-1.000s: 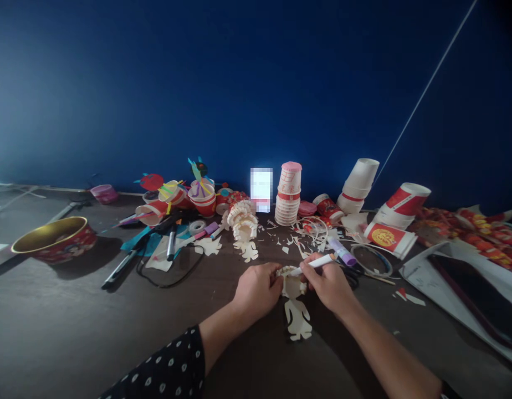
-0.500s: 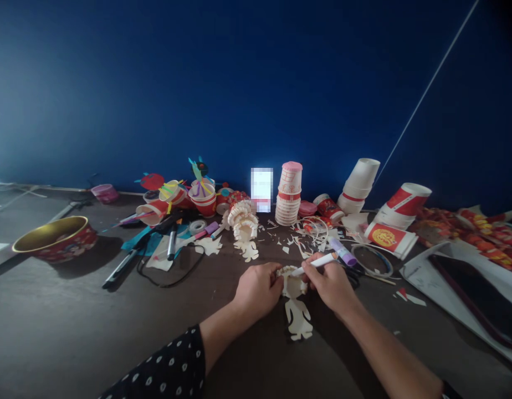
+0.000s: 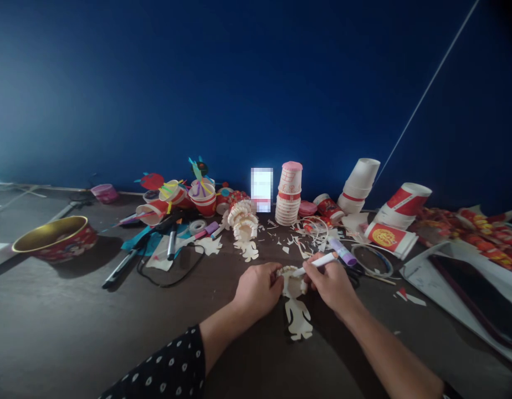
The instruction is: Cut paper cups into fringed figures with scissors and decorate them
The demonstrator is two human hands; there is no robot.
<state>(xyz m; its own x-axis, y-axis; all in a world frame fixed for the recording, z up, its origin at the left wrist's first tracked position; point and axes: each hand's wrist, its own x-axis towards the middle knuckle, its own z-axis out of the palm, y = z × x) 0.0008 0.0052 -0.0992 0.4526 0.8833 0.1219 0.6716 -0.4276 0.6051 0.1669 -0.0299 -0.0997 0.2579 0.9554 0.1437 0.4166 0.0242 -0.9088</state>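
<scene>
A pale paper doll cut-out point(image 3: 298, 318) with a curled fringe round its head lies on the dark table in front of me. My left hand point(image 3: 260, 285) pinches the left edge of its head between thumb and fingers. In my right hand point(image 3: 328, 280) is a white marker point(image 3: 318, 264), its tip end pointing down-left at the curled fringe and its orange-marked end up to the right. Whether the tip touches the paper I cannot tell. Farther back lie similar curled paper figures point(image 3: 244, 224).
White paper scraps point(image 3: 287, 242) and a purple glue stick point(image 3: 343, 252) lie beyond my hands. Stacked paper cups point(image 3: 288, 191) stand at the back. On the left are a gold-lined bowl point(image 3: 56, 244) and a black pen point(image 3: 121, 269); a phone point(image 3: 476, 291) lies at right.
The marker in my right hand has shifted very slightly over the doll's head. My left hand and the paper doll keep their places.
</scene>
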